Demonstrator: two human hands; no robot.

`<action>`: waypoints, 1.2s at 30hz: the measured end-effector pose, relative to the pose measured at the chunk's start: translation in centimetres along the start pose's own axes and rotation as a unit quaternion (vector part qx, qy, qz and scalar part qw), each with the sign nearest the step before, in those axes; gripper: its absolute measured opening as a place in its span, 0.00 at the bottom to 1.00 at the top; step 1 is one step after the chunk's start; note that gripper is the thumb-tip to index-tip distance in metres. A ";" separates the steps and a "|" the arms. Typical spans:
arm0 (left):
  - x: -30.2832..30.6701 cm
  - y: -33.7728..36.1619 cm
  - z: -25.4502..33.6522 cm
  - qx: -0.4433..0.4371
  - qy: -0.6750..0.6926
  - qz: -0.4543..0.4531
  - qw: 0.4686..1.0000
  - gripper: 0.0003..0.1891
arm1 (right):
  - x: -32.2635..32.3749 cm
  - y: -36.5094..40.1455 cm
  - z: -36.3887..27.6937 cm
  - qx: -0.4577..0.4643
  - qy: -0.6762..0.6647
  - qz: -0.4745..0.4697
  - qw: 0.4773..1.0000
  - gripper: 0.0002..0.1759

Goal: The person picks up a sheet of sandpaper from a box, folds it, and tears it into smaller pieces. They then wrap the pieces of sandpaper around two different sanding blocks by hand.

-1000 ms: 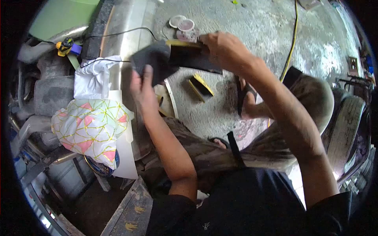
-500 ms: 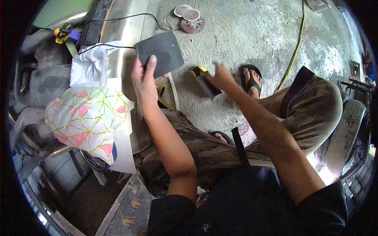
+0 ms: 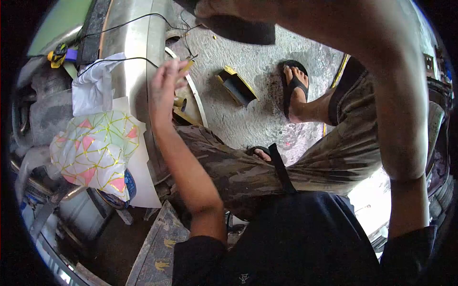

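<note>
High in the view and close to the camera, my right hand (image 3: pixel 229 8) holds a dark grey sheet (image 3: pixel 245 30); the top edge cuts off part of both. My left hand (image 3: pixel 164 90) is raised at the left of centre, slightly blurred, with its fingers loosely apart. Beside its fingertips shows a small yellow piece (image 3: pixel 188 66), and whether the hand touches it is unclear. A yellow-edged open box (image 3: pixel 239 89) with dark sheets inside lies on the floor. Near my left wrist, a round pale rim (image 3: pixel 196 97) surrounds brown and yellow items, partly hidden.
On the left are a patterned bag (image 3: pixel 95 152), a white cloth (image 3: pixel 93 88) and a yellow and black tool (image 3: pixel 59 56). A black cable (image 3: pixel 129 58) runs across a metallic panel (image 3: pixel 138 38). My sandalled foot (image 3: pixel 296 90) rests on the floor right of the box.
The dark sheet has passed from my left hand to my right hand, which has risen from the box toward the camera. My left hand has moved slightly left. The view has shifted.
</note>
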State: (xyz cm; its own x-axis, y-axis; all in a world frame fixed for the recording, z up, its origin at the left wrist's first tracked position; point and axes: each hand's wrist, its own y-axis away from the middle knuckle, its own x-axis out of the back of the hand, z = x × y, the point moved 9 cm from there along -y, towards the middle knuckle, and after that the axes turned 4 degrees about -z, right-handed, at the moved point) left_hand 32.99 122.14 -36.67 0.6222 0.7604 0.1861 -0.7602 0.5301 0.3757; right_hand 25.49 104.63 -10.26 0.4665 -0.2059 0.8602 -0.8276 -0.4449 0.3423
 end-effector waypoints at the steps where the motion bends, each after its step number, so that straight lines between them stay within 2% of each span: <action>1: 0.6 -0.6 -2.6 0.060 -0.138 -0.027 0.988 0.29 | 0.6 0.3 0.2 -0.004 -0.003 0.019 1.000 0.07; 2: 0.2 -1.5 -5.8 0.134 -0.293 -0.108 0.940 0.29 | 1.0 0.7 0.6 -0.013 -0.013 0.039 0.999 0.07; 3: -0.5 -2.7 -8.9 0.195 -0.436 -0.186 0.859 0.30 | 1.5 0.9 1.2 -0.023 -0.022 0.059 0.998 0.07; 5: -1.3 -4.7 -14.2 0.230 -0.570 -0.184 0.767 0.28 | 2.5 1.8 1.9 -0.035 -0.039 0.098 0.994 0.07; 6: -1.3 -5.0 -15.2 0.231 -0.574 -0.180 0.764 0.28 | 2.9 2.2 2.2 -0.039 -0.047 0.114 0.992 0.07; 8: -0.1 -6.4 -15.3 0.244 -0.522 -0.042 0.816 0.25 | 3.6 2.5 3.2 -0.054 -0.061 0.141 0.987 0.06; 9: 1.1 -7.8 -16.1 0.218 -0.535 0.016 0.816 0.22 | 3.8 2.8 3.6 -0.063 -0.066 0.153 0.984 0.06; 11: 2.0 -8.2 -12.3 0.139 -0.563 0.132 0.804 0.23 | 3.7 3.0 4.8 -0.080 -0.074 0.168 0.980 0.06; 12: 2.8 -8.5 -12.5 0.224 -0.470 0.136 0.842 0.23 | 3.6 3.1 5.2 -0.086 -0.077 0.175 0.978 0.06; 13: 5.6 -12.1 -20.1 0.080 -0.555 0.143 0.815 0.25 | 3.5 3.3 5.4 -0.091 -0.081 0.180 0.976 0.06; 15: 5.5 -12.0 -18.7 0.035 -0.532 0.197 0.823 0.26 | 3.2 3.4 5.5 -0.100 -0.084 0.184 0.974 0.06; 16: 5.7 -12.1 -19.0 0.038 -0.528 0.203 0.824 0.26 | 3.1 3.4 5.5 -0.102 -0.085 0.188 0.973 0.06; 18: 7.0 -13.4 -21.1 0.115 -0.398 0.215 0.884 0.29 | 3.6 3.5 5.7 -0.107 -0.087 0.199 0.970 0.06; 19: 7.2 -13.6 -21.6 0.116 -0.394 0.222 0.884 0.29 | 3.6 3.3 5.6 -0.110 -0.092 0.204 0.968 0.06; 21: 6.9 -14.1 -22.3 0.131 -0.466 0.185 0.855 0.32 | 3.8 3.1 5.4 -0.116 -0.093 0.212 0.966 0.06; 22: 5.5 -12.0 -18.3 0.174 -0.458 0.198 0.849 0.27 | 3.8 2.9 5.4 -0.120 -0.094 0.216 0.965 0.06; 23: 3.8 -11.0 -15.0 0.176 -0.498 0.168 0.832 0.22 | 3.8 2.8 5.2 -0.123 -0.096 0.220 0.963 0.06; 25: 2.9 -10.4 -14.7 0.108 -0.542 0.189 0.811 0.22 | 3.9 2.5 5.0 -0.127 -0.097 0.225 0.961 0.06; 26: 2.4 -10.6 -14.6 0.057 -0.572 0.171 0.800 0.17 | 4.0 2.4 4.9 -0.129 -0.095 0.228 0.960 0.06; 27: 2.4 -10.4 -14.0 0.057 -0.571 0.174 0.800 0.17 | 4.0 2.3 5.0 -0.133 -0.097 0.229 0.959 0.06; 29: -0.2 -10.4 -13.5 0.116 -0.559 0.020 0.821 0.14 | 4.4 2.2 4.7 -0.132 -0.098 0.228 0.960 0.06; 30: -1.1 -8.8 -10.7 0.122 -0.529 0.051 0.838 0.13 | 4.1 2.0 5.0 -0.130 -0.167 0.190 0.959 0.06; 31: -1.5 -7.9 -10.5 0.122 -0.529 0.054 0.838 0.13 | 4.2 1.5 4.5 -0.129 -0.236 0.151 0.951 0.07; 32: -2.4 -7.2 -10.2 0.106 -0.539 0.017 0.836 0.14 | 4.6 1.6 4.0 -0.184 -0.181 0.143 0.955 0.09; 33: -3.1 -6.6 -10.2 0.090 -0.547 -0.020 0.832 0.14 | 4.4 1.7 3.8 -0.180 -0.179 0.146 0.956 0.09; 35: -3.4 -4.9 -9.6 0.089 -0.527 -0.027 0.845 0.13 | 4.8 2.2 2.7 -0.074 -0.121 0.251 0.957 0.14; 36: -4.9 -3.6 -6.5 0.024 -0.491 -0.067 0.868 0.13 | 3.3 1.6 3.7 -0.077 -0.118 0.253 0.957 0.14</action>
State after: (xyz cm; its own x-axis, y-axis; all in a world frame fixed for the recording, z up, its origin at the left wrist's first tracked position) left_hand 31.43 118.94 -44.81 0.5825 -0.0058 0.8128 -0.6742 0.5552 0.4871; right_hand 26.83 99.97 -8.28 0.0357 -0.5610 0.8271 -0.9939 -0.1061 -0.0290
